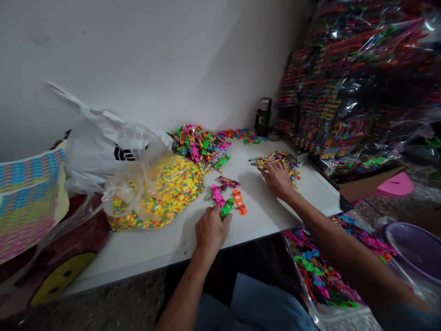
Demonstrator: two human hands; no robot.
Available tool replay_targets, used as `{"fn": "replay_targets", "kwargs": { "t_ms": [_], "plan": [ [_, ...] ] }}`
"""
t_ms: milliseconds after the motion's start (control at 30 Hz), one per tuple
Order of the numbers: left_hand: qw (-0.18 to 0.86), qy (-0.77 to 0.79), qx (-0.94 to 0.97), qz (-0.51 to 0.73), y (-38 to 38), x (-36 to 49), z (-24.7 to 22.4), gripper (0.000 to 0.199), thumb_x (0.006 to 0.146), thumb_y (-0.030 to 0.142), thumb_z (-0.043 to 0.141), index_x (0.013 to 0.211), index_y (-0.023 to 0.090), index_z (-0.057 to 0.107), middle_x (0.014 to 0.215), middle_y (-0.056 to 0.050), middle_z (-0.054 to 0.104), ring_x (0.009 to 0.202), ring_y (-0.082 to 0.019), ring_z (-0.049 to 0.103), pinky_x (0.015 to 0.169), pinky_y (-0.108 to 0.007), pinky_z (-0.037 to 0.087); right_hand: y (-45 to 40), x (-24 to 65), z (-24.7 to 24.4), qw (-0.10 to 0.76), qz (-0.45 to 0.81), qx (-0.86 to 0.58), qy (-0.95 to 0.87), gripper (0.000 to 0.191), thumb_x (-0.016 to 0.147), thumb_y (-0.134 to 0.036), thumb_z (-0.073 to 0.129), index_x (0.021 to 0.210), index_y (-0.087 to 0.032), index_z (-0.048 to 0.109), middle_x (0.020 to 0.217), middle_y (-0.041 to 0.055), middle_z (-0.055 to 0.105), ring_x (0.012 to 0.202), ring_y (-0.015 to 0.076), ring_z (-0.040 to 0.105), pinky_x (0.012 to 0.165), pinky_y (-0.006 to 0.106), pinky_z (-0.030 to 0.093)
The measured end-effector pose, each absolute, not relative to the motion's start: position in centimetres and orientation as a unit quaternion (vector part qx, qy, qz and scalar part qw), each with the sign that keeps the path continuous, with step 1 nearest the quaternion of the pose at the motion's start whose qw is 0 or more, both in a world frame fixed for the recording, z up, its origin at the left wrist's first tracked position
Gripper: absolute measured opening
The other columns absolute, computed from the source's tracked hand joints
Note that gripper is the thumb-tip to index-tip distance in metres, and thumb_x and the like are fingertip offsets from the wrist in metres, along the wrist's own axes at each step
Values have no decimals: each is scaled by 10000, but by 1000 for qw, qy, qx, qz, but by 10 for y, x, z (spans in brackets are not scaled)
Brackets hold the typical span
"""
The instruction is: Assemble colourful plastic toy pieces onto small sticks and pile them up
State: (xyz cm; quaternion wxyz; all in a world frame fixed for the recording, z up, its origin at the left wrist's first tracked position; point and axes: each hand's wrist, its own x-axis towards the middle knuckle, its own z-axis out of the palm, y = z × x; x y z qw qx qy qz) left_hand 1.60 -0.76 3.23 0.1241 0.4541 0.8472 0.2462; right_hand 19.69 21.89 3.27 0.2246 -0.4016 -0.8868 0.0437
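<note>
My left hand [211,228] is closed on a small green toy skateboard [227,208] near the table's front edge. Beside it lie a pink toy skateboard [217,195], an orange toy skateboard [240,202] and a dark patterned one [229,182]. On the right, my right hand [277,178] reaches over a pile of small, multicoloured crayon-like sticks [275,158]. Its fingers are apart and bent down at the pile's near side; the fingertips are partly hidden.
A clear bag of yellow beads [172,191] and a white plastic bag [99,147] stand left. Colourful toys [196,142] are heaped at the wall, near a dark flask [262,117]. Wrapped toys [330,92] tower right; a toy-filled bag [317,269] and purple bucket [413,248] sit below.
</note>
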Motion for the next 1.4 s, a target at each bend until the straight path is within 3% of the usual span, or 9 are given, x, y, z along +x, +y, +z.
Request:
{"fn": "replay_targets", "kwargs": {
  "t_ms": [100, 200, 400, 667, 800, 900, 1067, 1167, 1400],
  "plan": [
    [130, 837, 456, 273, -8, 11, 30, 218, 782, 385, 680, 838, 203, 572, 810, -75, 586, 692, -226, 498, 628, -288, 175, 174, 206, 37, 343, 289, -370, -814, 229, 998, -372, 449, 1056, -160, 513, 977, 93, 628, 892, 201, 577, 833, 339, 423],
    [149, 819, 432, 345, -14, 7, 28, 143, 803, 278, 648, 868, 204, 545, 680, -31, 540, 622, -192, 468, 614, -277, 199, 121, 210, 37, 366, 500, -336, -709, 286, 1007, -458, 423, 1053, -177, 453, 813, 30, 593, 724, 154, 557, 723, 291, 442],
    [368, 671, 362, 532, -38, 23, 38, 351, 848, 398, 649, 1125, 202, 560, 836, -37, 596, 594, -130, 505, 539, -225, 367, 54, 183, 38, 348, 606, -362, -617, 374, 987, -549, 421, 967, -184, 500, 703, -2, 522, 667, 143, 477, 634, 267, 386],
    [546, 552, 355, 520, -69, 43, 68, 435, 851, 463, 666, 1169, 194, 541, 785, -19, 513, 627, -123, 501, 507, -216, 446, 53, 161, 41, 279, 762, -250, -529, 409, 855, -522, 654, 750, -152, 513, 541, -49, 401, 486, 82, 340, 504, 234, 282],
    [709, 388, 221, 546, -73, 42, 81, 574, 830, 673, 577, 1088, 160, 562, 868, -79, 564, 734, -190, 586, 679, -388, 554, 53, 167, 54, 193, 766, -205, -578, 409, 820, -512, 691, 738, -143, 535, 550, -50, 409, 469, 67, 326, 471, 215, 252],
    [724, 364, 116, 574, -63, 46, 83, 515, 857, 662, 548, 897, 149, 546, 720, -33, 519, 545, -130, 506, 559, -325, 521, 53, 165, 65, 141, 738, -169, -638, 391, 871, -525, 626, 829, -142, 560, 637, -14, 524, 538, 90, 451, 520, 215, 321],
    [616, 294, -76, 727, -53, 44, 76, 432, 881, 563, 575, 825, 142, 498, 548, 63, 267, 396, -58, 256, 358, -179, 150, 37, 165, 71, 276, 590, -235, -722, 304, 960, -481, 521, 1001, -180, 534, 782, -13, 527, 735, 121, 488, 707, 245, 397],
    [539, 250, -128, 794, -59, 31, 73, 362, 922, 471, 521, 786, 142, 458, 551, 62, 258, 411, -60, 268, 382, -192, 167, 13, 178, 66, 289, 565, -253, -730, 309, 1034, -433, 368, 905, -183, 496, 762, -11, 460, 723, 117, 440, 689, 242, 375],
    [469, 173, -151, 853, -70, 21, 81, 291, 942, 369, 458, 747, 163, 388, 554, 51, 273, 432, -68, 287, 400, -204, 195, -38, 186, 43, 283, 537, -214, -765, 214, 1023, -328, 424, 1063, -163, 554, 829, 7, 524, 720, 105, 466, 678, 230, 380]
  ]
}}
